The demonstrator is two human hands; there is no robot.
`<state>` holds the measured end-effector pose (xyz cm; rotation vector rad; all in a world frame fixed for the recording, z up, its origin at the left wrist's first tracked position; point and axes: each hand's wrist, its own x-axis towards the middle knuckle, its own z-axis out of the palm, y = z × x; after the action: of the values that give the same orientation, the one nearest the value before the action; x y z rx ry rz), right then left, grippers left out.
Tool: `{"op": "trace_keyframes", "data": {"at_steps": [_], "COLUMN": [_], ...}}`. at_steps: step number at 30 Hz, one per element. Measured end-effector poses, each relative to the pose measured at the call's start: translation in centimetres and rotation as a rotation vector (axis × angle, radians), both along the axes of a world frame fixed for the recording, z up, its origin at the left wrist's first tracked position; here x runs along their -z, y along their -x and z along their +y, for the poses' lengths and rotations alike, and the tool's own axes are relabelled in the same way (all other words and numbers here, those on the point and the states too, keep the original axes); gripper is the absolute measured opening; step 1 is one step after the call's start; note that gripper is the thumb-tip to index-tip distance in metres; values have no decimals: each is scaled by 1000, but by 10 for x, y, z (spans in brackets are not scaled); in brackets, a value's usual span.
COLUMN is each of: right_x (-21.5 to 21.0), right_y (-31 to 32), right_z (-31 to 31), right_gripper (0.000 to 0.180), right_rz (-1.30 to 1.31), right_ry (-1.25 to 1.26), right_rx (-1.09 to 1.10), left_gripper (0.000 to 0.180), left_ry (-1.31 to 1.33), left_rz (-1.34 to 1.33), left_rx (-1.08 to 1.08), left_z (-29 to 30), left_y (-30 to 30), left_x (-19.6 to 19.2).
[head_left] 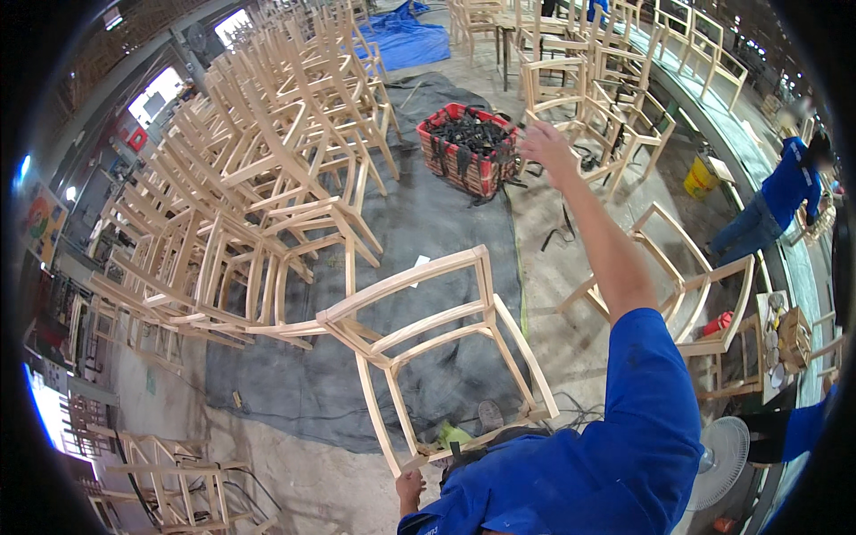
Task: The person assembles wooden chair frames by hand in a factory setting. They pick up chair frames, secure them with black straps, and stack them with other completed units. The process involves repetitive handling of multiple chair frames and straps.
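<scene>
A bare wooden chair frame (446, 337) stands tilted before me, its seat opening uncovered. My left hand (410, 489) is closed round its lower left corner, near my body. Stretched far forward, my right hand (549, 152) is beside the right rim of a red basket (426, 143). Tangled black straps (471, 135) fill that basket. The right fingers point toward it but are blurred, so whether they grip a strap is unclear. A loose black strap (563, 225) lies on the floor below my right forearm.
Many wooden chair frames (267, 169) are stacked at the left. More frames (687, 276) stand at the right, near a yellow bucket (701, 176), a round fan (724, 455) and a worker in blue (789, 189). A dark mat (446, 227) covers the floor; a blue tarp (410, 40) lies behind.
</scene>
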<state>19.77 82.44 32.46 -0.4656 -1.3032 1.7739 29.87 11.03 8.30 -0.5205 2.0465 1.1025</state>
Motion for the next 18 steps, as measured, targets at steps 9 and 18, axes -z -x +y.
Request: {"op": "trace_keyframes", "data": {"at_steps": [9,18], "right_x": [109,125], "right_y": [100,84], "right_z": [-212,-265], "right_gripper": [60,57], "right_rz": [-1051,-1113], "right_ry": [-1262,-1311], "right_rx": [-565,-397], "left_gripper": [23,23], "left_ry": [416,320], "left_rz": [428,297], "left_rx": [1226,750], "left_z": [-43,-85], "left_y": [-66,-108], "left_x": [8,16]}}
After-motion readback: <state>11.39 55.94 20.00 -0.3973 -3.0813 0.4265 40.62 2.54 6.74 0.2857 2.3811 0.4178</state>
